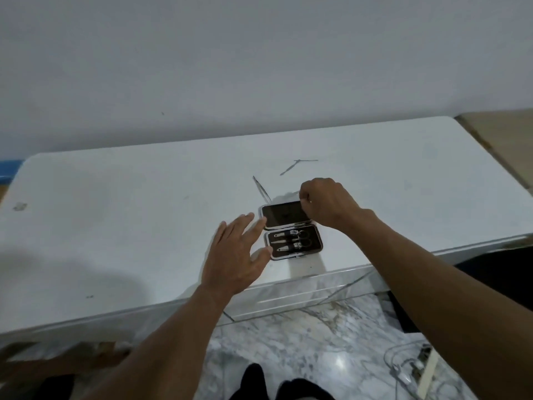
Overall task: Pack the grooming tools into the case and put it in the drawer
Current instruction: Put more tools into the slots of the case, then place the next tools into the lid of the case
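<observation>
Left hand [233,255]: spread flat, fingers straight and fanned, just left of the case [284,215]. Fingertips reach the case's left edge; contact not certain. Palm faces down, low over the table [115,212].

Right hand [328,203]: fingers curled tight at the far right corner of the lid, knuckles up. A thin pale sliver shows by the fingertips. Cannot tell if the hand pinches a tool, the lid rim, or nothing.

Case: open, lying flat on the white table near its front edge, between the two hands. Dark lid on the far side, inner face up and bare. The near half, the tray [315,246], holds three metal tools side by side in loops: clipper [293,232] at the back, a slim pointed piece [282,241] in the middle, second clipper [297,248] at the front.

Loose tools on the table beyond the case:
- tweezers [261,189], just past the lid's far left corner, angled away;
- thin rod [288,170], further back, slanted;
- second thin rod [307,160], its end meeting the first at a point.

Below the table edge, a glossy front panel [288,297]; cannot tell if it is a drawer. Marble floor [288,345] beneath, pale cables [403,368] at lower right.
</observation>
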`<action>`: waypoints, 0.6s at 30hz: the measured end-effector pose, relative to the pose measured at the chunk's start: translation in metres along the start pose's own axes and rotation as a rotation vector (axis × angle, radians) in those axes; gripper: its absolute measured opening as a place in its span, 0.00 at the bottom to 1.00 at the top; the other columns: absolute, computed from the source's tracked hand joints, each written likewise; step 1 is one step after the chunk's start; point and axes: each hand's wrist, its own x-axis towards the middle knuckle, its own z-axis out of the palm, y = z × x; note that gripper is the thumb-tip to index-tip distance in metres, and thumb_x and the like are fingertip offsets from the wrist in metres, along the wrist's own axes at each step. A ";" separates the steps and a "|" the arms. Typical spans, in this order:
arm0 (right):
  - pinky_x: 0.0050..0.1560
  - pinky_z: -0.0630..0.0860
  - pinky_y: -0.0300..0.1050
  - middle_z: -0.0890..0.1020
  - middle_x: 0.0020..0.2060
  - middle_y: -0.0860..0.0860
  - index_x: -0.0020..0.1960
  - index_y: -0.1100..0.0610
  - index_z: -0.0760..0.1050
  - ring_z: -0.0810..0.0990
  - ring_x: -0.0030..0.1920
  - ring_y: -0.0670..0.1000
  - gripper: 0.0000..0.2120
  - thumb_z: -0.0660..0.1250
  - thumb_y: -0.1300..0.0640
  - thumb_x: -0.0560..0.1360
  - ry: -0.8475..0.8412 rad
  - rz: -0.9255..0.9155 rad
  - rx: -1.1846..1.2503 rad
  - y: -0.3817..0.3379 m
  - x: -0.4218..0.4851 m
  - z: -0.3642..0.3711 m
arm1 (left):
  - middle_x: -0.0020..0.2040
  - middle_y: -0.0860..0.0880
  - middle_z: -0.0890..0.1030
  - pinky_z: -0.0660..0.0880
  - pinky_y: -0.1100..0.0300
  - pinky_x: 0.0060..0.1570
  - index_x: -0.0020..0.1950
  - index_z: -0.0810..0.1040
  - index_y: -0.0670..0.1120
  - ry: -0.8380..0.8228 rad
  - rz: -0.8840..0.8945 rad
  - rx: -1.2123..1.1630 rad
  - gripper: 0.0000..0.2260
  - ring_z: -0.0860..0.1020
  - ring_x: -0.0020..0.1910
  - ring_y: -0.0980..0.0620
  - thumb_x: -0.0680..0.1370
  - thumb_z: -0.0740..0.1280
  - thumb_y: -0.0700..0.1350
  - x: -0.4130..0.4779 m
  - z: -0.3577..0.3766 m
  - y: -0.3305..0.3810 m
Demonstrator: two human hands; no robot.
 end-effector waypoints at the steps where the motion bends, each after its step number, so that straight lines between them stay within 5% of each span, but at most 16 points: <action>1: 0.48 0.77 0.49 0.83 0.48 0.57 0.51 0.59 0.80 0.81 0.48 0.60 0.11 0.61 0.61 0.74 -0.003 0.008 0.007 -0.004 0.003 0.000 | 0.74 0.50 0.67 0.57 0.48 0.74 0.75 0.65 0.54 -0.002 -0.001 -0.003 0.27 0.63 0.74 0.51 0.77 0.56 0.61 -0.001 -0.001 0.000; 8: 0.45 0.79 0.50 0.83 0.44 0.58 0.46 0.61 0.79 0.82 0.46 0.60 0.09 0.61 0.59 0.73 -0.038 0.006 0.058 -0.041 0.033 0.012 | 0.74 0.50 0.68 0.57 0.49 0.73 0.74 0.66 0.53 -0.013 0.000 -0.028 0.27 0.64 0.73 0.50 0.76 0.57 0.61 0.002 0.000 -0.002; 18: 0.44 0.71 0.45 0.80 0.52 0.61 0.54 0.63 0.74 0.79 0.53 0.63 0.11 0.65 0.59 0.74 -0.189 -0.001 0.065 -0.059 0.079 0.016 | 0.73 0.51 0.69 0.58 0.51 0.73 0.74 0.66 0.54 0.011 0.003 -0.017 0.27 0.66 0.72 0.51 0.76 0.59 0.61 0.003 -0.001 -0.003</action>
